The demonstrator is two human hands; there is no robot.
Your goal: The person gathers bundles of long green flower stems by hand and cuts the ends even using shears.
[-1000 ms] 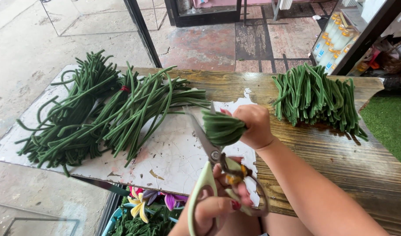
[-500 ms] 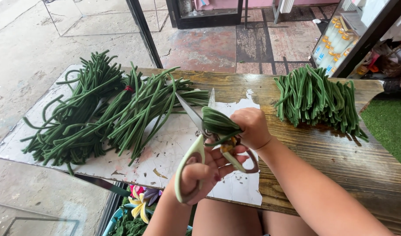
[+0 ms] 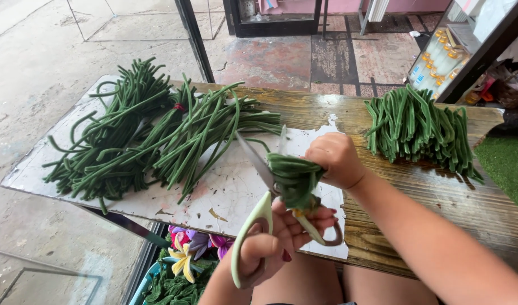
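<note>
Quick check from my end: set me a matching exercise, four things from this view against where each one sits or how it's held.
Things:
1. scissors
2. small bean bundle
3. long bean pile
4. cut bean stack

Places:
A. far right end of the wooden table
B. left on the white board
C. gripped by the right hand
D. in the left hand, blades open

Pairs: 1-D, 2-C, 3-B, 4-A

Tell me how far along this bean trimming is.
Done: a neat stack of cut long beans lies at the right of the wooden table. In hand: the right hand grips a folded bundle between the open scissors, worked by the left hand. Left: two big uncut bunches on the white board.
</note>
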